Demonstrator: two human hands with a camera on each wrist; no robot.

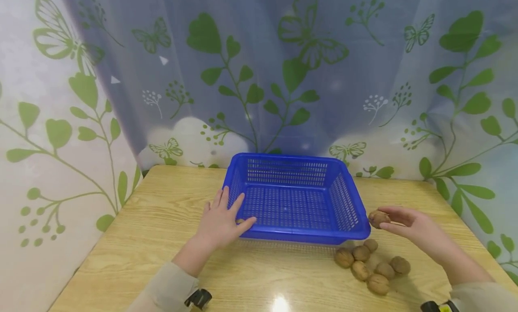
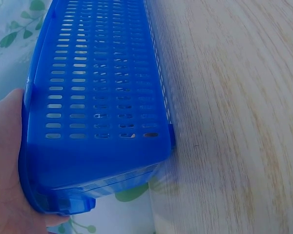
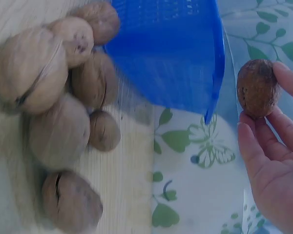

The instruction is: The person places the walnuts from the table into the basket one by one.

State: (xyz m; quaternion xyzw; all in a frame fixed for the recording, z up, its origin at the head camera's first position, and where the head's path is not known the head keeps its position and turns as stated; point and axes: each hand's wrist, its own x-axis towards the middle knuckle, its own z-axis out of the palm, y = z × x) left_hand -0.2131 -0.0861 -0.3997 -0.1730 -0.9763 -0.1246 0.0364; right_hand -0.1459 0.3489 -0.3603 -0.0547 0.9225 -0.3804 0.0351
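Note:
My left hand (image 1: 218, 222) rests on the near left corner of a blue plastic basket (image 1: 291, 233), its fingers spread and fairly straight over the rim. A small brown patch shows between its thumb and index finger. In the left wrist view the same hand (image 2: 10, 165) lies along the rim of the slotted basket wall (image 2: 97, 151). With thumb and fingertips my right hand (image 1: 417, 226) pinches a walnut (image 1: 379, 219) just outside the basket's right rim. The right wrist view shows this walnut (image 3: 258, 88) raised beside the basket corner, darker than the others.
Several walnuts (image 1: 378, 284) lie in a loose group on the wooden table (image 1: 162, 204), in front of the basket's near right corner. Behind the table hangs a curtain (image 1: 267, 78) printed with leaves and butterflies, and a similar cloth covers the left side.

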